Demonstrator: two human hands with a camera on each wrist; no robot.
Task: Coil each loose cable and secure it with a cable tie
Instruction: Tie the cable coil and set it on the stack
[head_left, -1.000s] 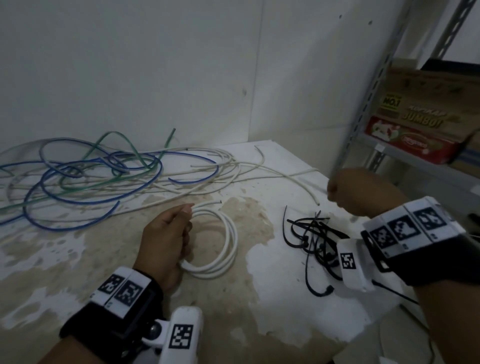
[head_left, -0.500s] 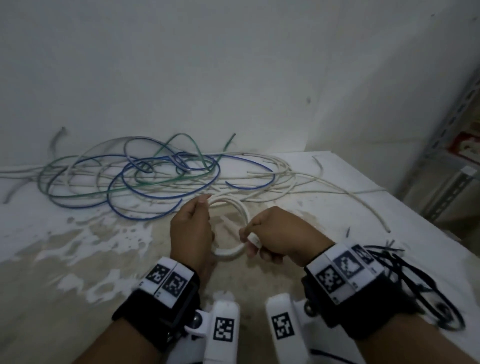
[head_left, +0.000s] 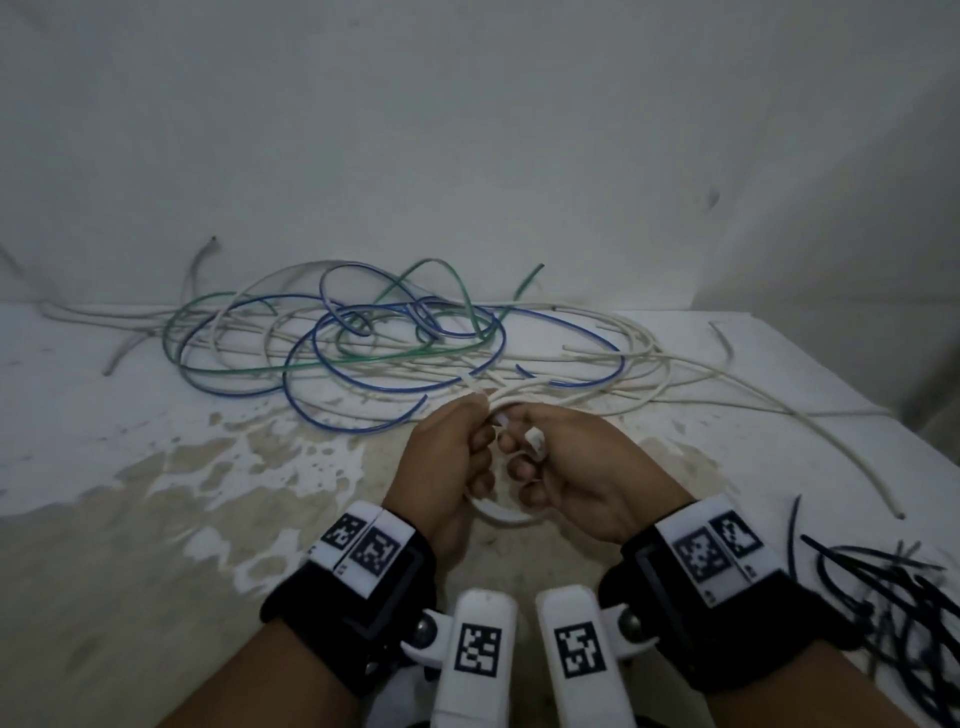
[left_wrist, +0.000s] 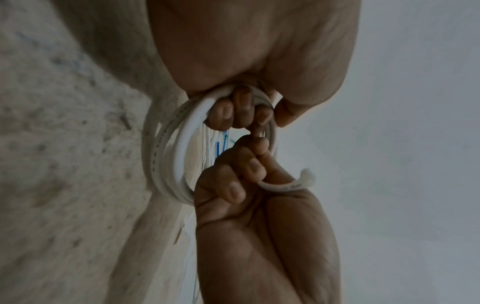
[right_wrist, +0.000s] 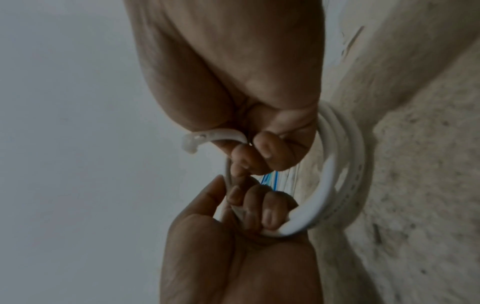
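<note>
Left hand (head_left: 447, 457) fingers curled through white cable coil (head_left: 501, 514), centre frame, gripping it. Right hand (head_left: 566, 467) pinches white cable tie (left_wrist: 291, 185), head end free. No legible text; wristbands (head_left: 711, 551) carry square coded markers. Loose cables (head_left: 363, 343) behind, black ties (head_left: 893, 587) lower right.

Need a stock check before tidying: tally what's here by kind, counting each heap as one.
Coiled white cable: 1
White cable tie: 1
Tangle of loose cables: 1
Heap of black cable ties: 1
Total: 4
</note>
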